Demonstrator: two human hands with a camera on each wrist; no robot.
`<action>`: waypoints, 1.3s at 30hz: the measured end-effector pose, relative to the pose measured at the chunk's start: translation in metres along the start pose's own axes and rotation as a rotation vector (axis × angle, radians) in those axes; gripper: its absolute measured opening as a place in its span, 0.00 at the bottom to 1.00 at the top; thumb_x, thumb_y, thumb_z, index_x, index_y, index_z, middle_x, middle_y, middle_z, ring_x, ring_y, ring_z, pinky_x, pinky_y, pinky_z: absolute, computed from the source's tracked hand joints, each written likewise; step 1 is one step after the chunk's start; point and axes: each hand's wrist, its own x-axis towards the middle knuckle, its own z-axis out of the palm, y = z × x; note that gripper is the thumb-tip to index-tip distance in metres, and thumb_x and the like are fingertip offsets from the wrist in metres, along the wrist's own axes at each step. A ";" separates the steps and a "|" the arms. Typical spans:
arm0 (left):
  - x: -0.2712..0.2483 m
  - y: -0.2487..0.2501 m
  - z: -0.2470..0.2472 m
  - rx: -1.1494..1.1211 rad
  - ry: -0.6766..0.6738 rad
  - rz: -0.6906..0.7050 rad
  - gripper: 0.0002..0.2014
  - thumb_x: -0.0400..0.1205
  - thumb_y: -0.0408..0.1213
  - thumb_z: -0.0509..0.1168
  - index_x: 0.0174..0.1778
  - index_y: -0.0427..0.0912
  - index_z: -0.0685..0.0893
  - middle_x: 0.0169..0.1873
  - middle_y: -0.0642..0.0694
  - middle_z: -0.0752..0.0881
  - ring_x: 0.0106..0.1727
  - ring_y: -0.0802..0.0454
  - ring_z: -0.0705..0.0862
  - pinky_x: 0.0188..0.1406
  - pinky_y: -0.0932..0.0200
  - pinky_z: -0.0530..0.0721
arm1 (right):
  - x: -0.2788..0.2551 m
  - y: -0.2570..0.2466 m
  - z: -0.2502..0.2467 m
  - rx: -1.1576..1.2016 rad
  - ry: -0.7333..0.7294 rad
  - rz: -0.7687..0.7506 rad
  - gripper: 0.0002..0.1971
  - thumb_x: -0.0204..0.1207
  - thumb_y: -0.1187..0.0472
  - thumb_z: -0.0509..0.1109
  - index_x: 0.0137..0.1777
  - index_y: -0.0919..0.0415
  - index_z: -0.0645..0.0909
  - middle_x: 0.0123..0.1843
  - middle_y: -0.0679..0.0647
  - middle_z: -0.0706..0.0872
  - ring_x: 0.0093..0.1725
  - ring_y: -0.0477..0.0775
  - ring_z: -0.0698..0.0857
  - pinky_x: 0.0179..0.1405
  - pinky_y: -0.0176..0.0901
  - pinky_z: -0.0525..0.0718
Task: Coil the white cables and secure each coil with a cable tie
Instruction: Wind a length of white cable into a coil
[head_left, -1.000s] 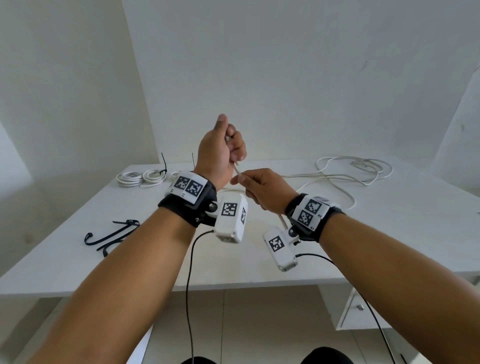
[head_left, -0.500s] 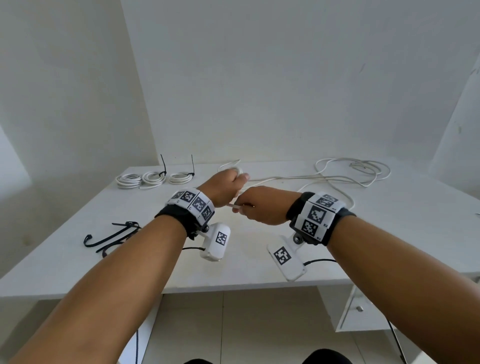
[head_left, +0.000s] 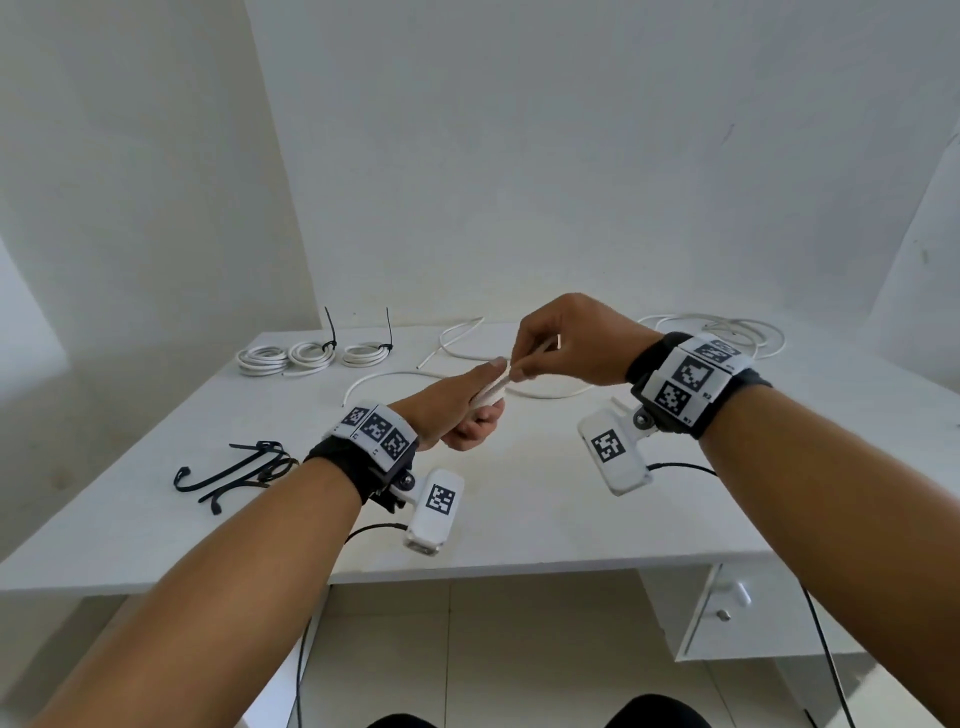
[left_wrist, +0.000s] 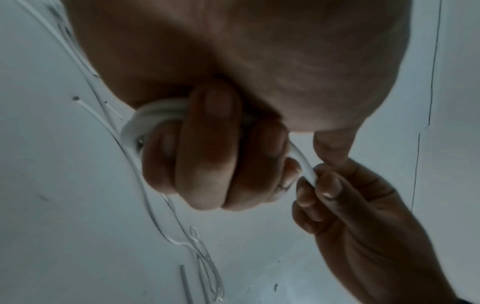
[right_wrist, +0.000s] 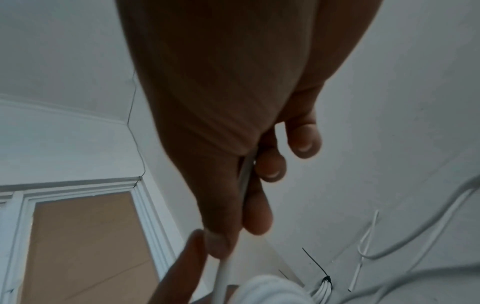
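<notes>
A small coil of white cable (left_wrist: 153, 117) is wound around my left hand's curled fingers (left_wrist: 207, 148), which grip it. In the head view my left hand (head_left: 475, 415) hovers above the table's middle. Just above and right of it, my right hand (head_left: 524, 358) pinches the cable's free strand (head_left: 501, 384) between thumb and fingertips. The right wrist view shows that strand (right_wrist: 245, 176) running down from my right hand's fingers (right_wrist: 270, 166) to the coil (right_wrist: 270, 290). The strand's tail trails across the white table (head_left: 519, 519).
Three finished coils (head_left: 311, 354), two with black ties standing up, lie at the table's back left. Several loose black cable ties (head_left: 234, 467) lie at the left. A tangle of loose white cable (head_left: 727, 332) sits at the back right; cut pieces (head_left: 457, 338) lie mid-back.
My left hand has dropped from its raised pose to low over the table. My right hand has swung up and to the right, drawing the strand over the coil.
</notes>
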 end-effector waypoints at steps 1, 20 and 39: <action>-0.002 0.002 0.001 -0.027 -0.008 0.033 0.27 0.81 0.65 0.50 0.29 0.45 0.64 0.23 0.49 0.59 0.22 0.53 0.54 0.23 0.59 0.49 | 0.000 0.003 -0.001 0.035 0.040 -0.011 0.03 0.71 0.56 0.81 0.41 0.53 0.91 0.36 0.44 0.92 0.40 0.42 0.89 0.42 0.31 0.82; -0.004 0.020 0.014 -0.469 0.051 0.368 0.19 0.84 0.43 0.54 0.28 0.46 0.57 0.17 0.51 0.54 0.18 0.59 0.52 0.19 0.63 0.48 | -0.013 0.024 0.071 0.377 0.558 -0.060 0.12 0.82 0.59 0.70 0.64 0.50 0.88 0.46 0.36 0.90 0.43 0.35 0.88 0.47 0.33 0.84; -0.006 0.062 0.020 -0.248 0.280 0.122 0.33 0.86 0.65 0.49 0.21 0.44 0.62 0.13 0.48 0.59 0.23 0.40 0.85 0.25 0.57 0.70 | -0.003 0.021 0.079 0.723 0.667 0.058 0.13 0.79 0.65 0.74 0.63 0.59 0.88 0.51 0.53 0.94 0.54 0.52 0.92 0.62 0.58 0.87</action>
